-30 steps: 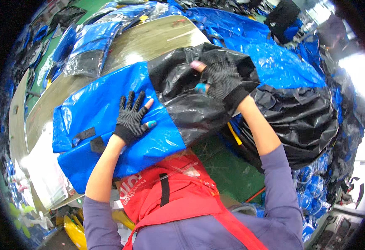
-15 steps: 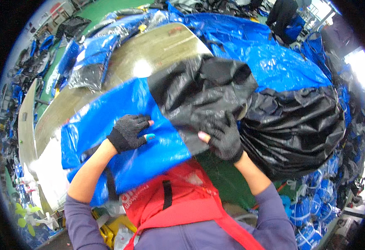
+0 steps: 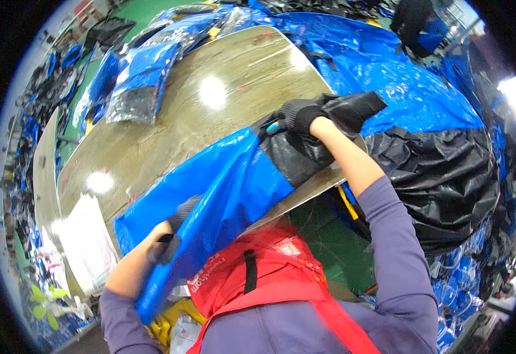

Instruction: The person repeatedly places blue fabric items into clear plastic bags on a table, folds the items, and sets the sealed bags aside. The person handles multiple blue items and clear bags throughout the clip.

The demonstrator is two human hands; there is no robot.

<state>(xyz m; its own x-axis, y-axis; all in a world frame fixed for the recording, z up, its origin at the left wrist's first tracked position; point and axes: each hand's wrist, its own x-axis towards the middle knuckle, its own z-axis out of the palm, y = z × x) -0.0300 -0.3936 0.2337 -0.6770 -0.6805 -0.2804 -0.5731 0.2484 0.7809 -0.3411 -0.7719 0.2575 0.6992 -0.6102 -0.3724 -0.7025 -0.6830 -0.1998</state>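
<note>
A blue-and-black tarpaulin bag (image 3: pixel 234 177) lies slantwise across the near side of the table, lifted and folded lengthwise. My left hand (image 3: pixel 175 230), in a dark knit glove, is closed on its blue part at the near left; a loose blue fold hides some fingers, and motion blurs the rest. Farther off, my right hand (image 3: pixel 298 118) is closed round the bunched black end, its bare thumb showing a teal nail. Past that hand, the black end sticks out to the right.
The wood-patterned table (image 3: pixel 193 130) carries a wrapped blue-and-black packet (image 3: pixel 137 82) at the far left and white sheets (image 3: pixel 87 242) at the near left. Big blue tarpaulin (image 3: pixel 388 76) and bunched black tarpaulin (image 3: pixel 435 183) pile up at right. A small green-bladed fan (image 3: pixel 48 304) stands lower left.
Both hands lay open on the flat bag; now they grip it. My right hand has moved away from me, my left toward me, and the bag is folded narrower, baring more table.
</note>
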